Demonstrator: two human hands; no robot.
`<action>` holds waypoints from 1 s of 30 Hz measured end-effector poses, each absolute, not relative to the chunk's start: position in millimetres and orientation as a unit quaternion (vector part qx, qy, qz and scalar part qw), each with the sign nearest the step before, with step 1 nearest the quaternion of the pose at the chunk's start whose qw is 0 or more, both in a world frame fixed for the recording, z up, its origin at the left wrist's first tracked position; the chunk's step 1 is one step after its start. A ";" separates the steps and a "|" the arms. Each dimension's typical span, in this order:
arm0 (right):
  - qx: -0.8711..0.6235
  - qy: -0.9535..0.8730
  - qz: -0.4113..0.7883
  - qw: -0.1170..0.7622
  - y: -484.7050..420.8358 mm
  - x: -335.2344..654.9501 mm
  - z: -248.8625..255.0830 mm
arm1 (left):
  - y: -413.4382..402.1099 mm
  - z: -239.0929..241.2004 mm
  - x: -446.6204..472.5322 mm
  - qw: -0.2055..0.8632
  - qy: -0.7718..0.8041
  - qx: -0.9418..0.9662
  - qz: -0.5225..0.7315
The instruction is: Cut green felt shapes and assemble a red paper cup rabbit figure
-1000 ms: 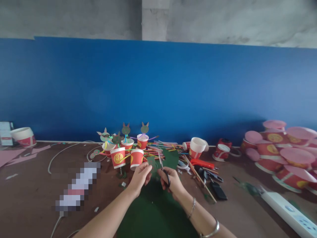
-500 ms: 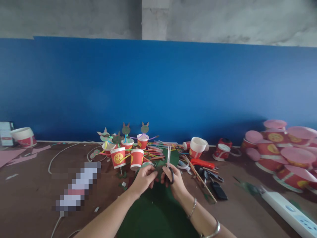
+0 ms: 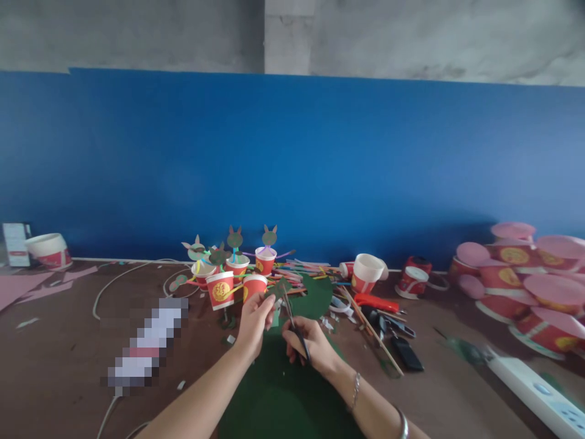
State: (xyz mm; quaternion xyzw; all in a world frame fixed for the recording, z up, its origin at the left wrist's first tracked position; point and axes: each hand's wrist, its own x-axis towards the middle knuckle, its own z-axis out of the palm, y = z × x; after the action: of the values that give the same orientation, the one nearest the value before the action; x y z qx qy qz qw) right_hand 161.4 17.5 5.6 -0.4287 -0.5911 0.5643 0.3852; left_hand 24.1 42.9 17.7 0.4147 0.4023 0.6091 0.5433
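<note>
Between the fingers of my left hand [image 3: 256, 323] is a small piece of dark green paper [image 3: 280, 291], held up in front of the cups. My right hand [image 3: 308, 344] is closed around the black handles of a pair of scissors [image 3: 291, 314]. The blades point up and away, touching or overlapping the right edge of the piece; exactly how far apart they are is hard to make out. Under both hands lies a large dark green sheet [image 3: 283, 396]. Just beyond my left hand stand red paper cups [image 3: 221, 291] with animal-head cutouts [image 3: 270, 236] on coloured stems.
Coloured pipe cleaners [image 3: 311, 268] are heaped behind my hands. To the right lie a wooden stick [image 3: 379, 338], a red-handled tool [image 3: 377, 302], keys with a black fob [image 3: 407, 353] and a white power strip [image 3: 530, 390]. Stacked cups with pink discs [image 3: 553, 289] fill the far right.
The scissors have swung from nearly upright to leaning left, their blades now at the green piece. My left hand has risen and moved slightly left with the piece; my right hand is a little lower.
</note>
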 end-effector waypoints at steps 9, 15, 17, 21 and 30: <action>-0.438 -0.589 0.565 0.377 15.7 160.2 12.1 | 40.0 15.9 24.6 0.575 0.386 0.438 0.574; -0.433 -0.586 0.572 0.377 13.5 160.4 15.1 | 41.5 14.6 22.7 0.592 0.376 0.440 0.560; -0.433 -0.586 0.573 0.376 13.4 161.1 14.9 | 42.0 14.4 22.4 0.596 0.376 0.436 0.559; -0.433 -0.588 0.571 0.376 14.1 162.0 12.5 | 42.2 14.7 22.2 0.603 0.373 0.431 0.557; -0.444 -0.595 0.553 0.378 15.1 162.1 10.5 | 41.3 16.8 22.0 0.615 0.364 0.419 0.561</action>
State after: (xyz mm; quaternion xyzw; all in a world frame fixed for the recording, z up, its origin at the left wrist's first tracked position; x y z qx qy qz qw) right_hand 162.1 15.1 10.5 -0.4441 -0.5946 0.5532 0.3784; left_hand 22.0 41.3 16.8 0.4186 0.3639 0.5607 0.6148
